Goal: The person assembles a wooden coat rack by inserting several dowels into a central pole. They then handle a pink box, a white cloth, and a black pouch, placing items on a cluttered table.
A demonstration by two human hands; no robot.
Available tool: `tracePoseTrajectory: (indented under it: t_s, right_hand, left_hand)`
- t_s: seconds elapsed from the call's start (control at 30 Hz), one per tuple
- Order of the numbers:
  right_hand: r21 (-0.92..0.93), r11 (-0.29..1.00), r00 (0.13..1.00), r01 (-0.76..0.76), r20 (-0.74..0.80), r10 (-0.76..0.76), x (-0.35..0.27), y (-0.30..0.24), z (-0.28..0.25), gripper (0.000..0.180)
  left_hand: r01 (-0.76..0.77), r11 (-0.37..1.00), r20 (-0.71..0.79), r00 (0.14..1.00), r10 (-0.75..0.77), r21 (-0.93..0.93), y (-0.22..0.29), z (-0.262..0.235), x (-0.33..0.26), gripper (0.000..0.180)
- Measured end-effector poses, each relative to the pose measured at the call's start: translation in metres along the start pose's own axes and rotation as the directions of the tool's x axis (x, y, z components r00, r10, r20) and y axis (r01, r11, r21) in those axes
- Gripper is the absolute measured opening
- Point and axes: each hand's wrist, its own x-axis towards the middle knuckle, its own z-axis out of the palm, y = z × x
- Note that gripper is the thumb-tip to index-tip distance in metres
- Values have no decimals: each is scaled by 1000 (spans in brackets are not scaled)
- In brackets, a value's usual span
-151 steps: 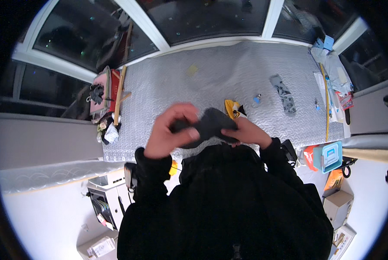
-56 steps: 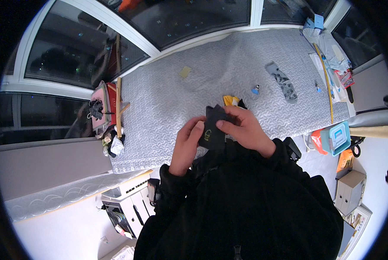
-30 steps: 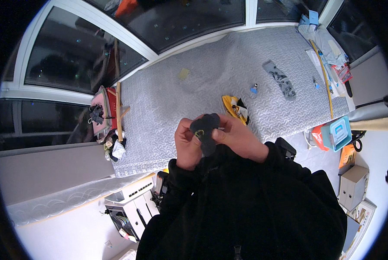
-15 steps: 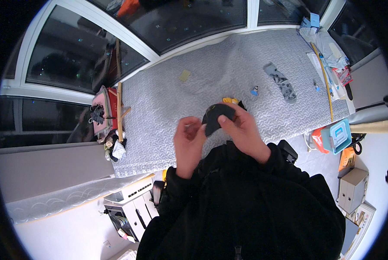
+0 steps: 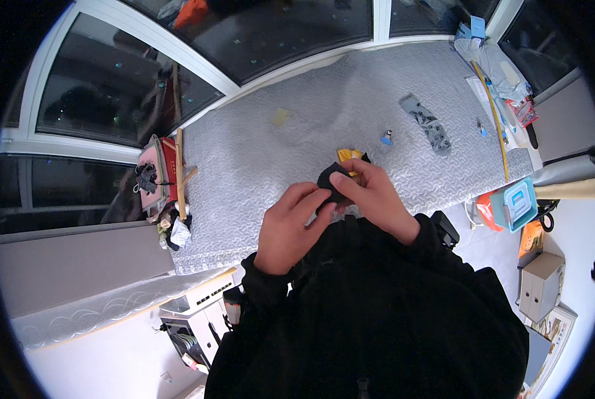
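Observation:
A small dark, folded piece of cloth (image 5: 328, 178) is between my two hands, low over the quilted grey cover. My right hand (image 5: 376, 196) pinches its upper right side, thumb laid across the front. My left hand (image 5: 292, 223) has its fingers closed on the lower left edge. The fingers hide much of the cloth, and its exact kind does not show. Just beyond my right fingertips lies a yellow and black item (image 5: 349, 154), partly covered by the hand. Farther right are a small blue and white object (image 5: 386, 137) and a grey patterned sock (image 5: 427, 124).
The quilted cover (image 5: 244, 153) spreads over a wide surface below the windows. A yellowish square (image 5: 280, 117) lies on it. A long wooden stick (image 5: 493, 120) and plastic bags (image 5: 507, 80) line the right end. Folded items (image 5: 152, 169) stand left; a teal box (image 5: 515, 205) is at right.
The dark cloth has been folded smaller and turned between my hands. My left hand has come in closer and closed over its lower edge.

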Motion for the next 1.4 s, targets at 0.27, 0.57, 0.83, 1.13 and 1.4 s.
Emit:
tracePoseTrajectory:
  t_s: [0.27, 0.57, 0.83, 1.13, 1.4]
  right_hand:
    - [-139, 979, 987, 149, 78, -140, -1, 7, 2, 44]
    - [-297, 939, 926, 174, 373, -54, -4, -10, -18, 31]
    - [-190, 967, 711, 169, 703, 15, 6, -11, -34, 24]
    - [41, 999, 949, -17, 314, 4, 4, 0, -25, 23]
    - [-65, 997, 935, 50, 353, -24, 1, -1, -29, 24]
  left_hand:
    - [214, 964, -48, 973, -224, -156, -11, 9, -9, 12]
    - [511, 191, 325, 749, -578, -838, -26, 6, -15, 20]
    - [557, -29, 512, 741, -434, -830, -36, 20, -20, 19]
    - [139, 867, 109, 989, -98, -478, -19, -2, -22, 24]
    - [131, 921, 116, 989, -95, -367, -15, -5, -17, 27]
